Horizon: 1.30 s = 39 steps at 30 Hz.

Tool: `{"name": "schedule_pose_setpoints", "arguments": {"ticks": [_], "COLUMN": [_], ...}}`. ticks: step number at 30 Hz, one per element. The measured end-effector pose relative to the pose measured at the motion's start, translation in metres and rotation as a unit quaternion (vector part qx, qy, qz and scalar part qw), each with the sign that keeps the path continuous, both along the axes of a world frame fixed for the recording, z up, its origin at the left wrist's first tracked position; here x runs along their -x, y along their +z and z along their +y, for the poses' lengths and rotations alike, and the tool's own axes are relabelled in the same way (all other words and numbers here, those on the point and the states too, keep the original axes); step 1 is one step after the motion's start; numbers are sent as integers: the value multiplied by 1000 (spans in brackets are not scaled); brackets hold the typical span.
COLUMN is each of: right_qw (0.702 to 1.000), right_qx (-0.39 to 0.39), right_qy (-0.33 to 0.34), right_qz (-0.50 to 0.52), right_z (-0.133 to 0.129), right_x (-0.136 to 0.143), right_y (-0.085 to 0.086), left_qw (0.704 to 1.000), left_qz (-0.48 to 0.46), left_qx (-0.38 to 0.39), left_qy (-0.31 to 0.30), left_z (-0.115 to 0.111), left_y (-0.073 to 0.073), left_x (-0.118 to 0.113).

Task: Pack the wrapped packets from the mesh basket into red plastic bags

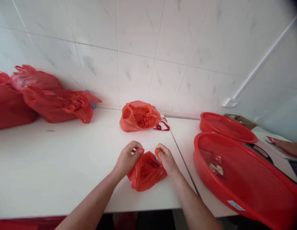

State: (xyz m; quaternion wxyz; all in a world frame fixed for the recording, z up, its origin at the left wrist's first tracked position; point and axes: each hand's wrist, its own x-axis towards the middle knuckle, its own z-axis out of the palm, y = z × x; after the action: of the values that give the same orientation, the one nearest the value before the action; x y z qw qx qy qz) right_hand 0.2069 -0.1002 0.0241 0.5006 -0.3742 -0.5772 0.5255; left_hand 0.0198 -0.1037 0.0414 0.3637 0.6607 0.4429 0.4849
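Near the table's front edge sits a red plastic bag, its mouth held up between my two hands. My left hand pinches the left side of the rim between thumb and fingers. On the opposite side, my right hand is closed on the rim. The inside of the bag is partly in view, but I cannot make out what lies in it. Behind it, against the wall, stands another red plastic bag with its mouth open and crumpled red plastic inside.
Full red bags lean against the wall at the left. Two red plastic sieve baskets, a near one and a far one, stand on the right; the near one holds small packets. A red strap lies beside the rear bag.
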Motion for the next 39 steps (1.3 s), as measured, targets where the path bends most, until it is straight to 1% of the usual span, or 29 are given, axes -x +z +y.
{"name": "schedule_pose_setpoints", "arguments": {"ticks": [1, 2, 3, 5, 7, 9, 11, 13, 15, 17, 18, 19, 21, 22, 23, 24, 25, 26, 27, 28, 30, 32, 34, 37, 39], "right_qw": [999, 998, 995, 990, 986, 983, 982, 985, 987, 983, 980, 978, 977, 976, 975, 973, 971, 969, 969, 969, 972, 975, 978, 978, 979], "right_qx": [9, 22, 37, 68, 81, 86, 85, 87, 100, 133, 151, 166, 191, 203, 213, 225, 235, 242, 244, 243, 233, 218, 202, 188, 179], "right_qy": [17, 38, 58, 93, 124, 158, 170, 148, 129, 129, 129, 124, 93, 73, 57, 46, 40, 38, 38, 36, 27, 31, 52, 77, 78], "right_qz": [-26, -49, -69, -86, -70, -36, -12, 0, 7, -5, -16, -25, -26, -17, -5, 5, 14, 22, 27, 25, 11, 9, 26, 50, 56], "right_z": [-2, -3, -5, -9, -11, -11, -9, -6, -4, -3, -4, -4, -5, -4, -3, -2, -1, 0, 1, 2, 1, -1, -3, -7, -8], "right_x": [1, 2, 4, 10, 15, 16, 14, 9, 6, 7, 9, 12, 16, 18, 19, 19, 18, 18, 17, 17, 17, 17, 15, 9, 7], "right_y": [1, 1, 3, 7, 14, 20, 24, 23, 18, 9, 5, 2, -3, -4, -5, -5, -5, -5, -5, -5, -4, -1, 2, 4, 3], "left_qw": [998, 995, 991, 986, 986, 991, 995, 997, 997, 998, 998, 994, 976, 970, 972, 982, 992, 998, 995, 987, 963, 944, 941, 956, 962], "left_qz": [-5, -14, -31, -78, -88, -55, -6, 36, 54, 18, -21, -68, -150, -168, -164, -136, -88, -28, 36, 97, 201, 269, 294, 262, 240], "left_qx": [5, 10, 16, 27, 23, 12, 5, 6, 16, 41, 61, 83, 116, 115, 95, 59, 10, -41, -89, -128, -170, -171, -142, -106, -118], "left_qy": [57, 99, 126, 144, 137, 120, 96, 69, 52, 33, 11, -23, -107, -134, -135, -116, -84, -50, -26, -23, -57, -83, -85, -73, -58], "left_z": [4, 7, 11, 15, 17, 15, 13, 12, 11, 12, 13, 13, 13, 12, 11, 9, 7, 5, 2, -1, -5, -8, -9, -10, -11], "left_y": [8, 15, 23, 33, 36, 30, 18, 4, -8, -15, -16, -16, -11, -7, -3, 1, 4, 8, 11, 14, 17, 17, 13, 3, -3], "left_x": [7, 12, 14, 10, -2, -16, -29, -37, -42, -44, -45, -44, -41, -38, -34, -30, -27, -24, -23, -22, -22, -23, -23, -21, -20]}}
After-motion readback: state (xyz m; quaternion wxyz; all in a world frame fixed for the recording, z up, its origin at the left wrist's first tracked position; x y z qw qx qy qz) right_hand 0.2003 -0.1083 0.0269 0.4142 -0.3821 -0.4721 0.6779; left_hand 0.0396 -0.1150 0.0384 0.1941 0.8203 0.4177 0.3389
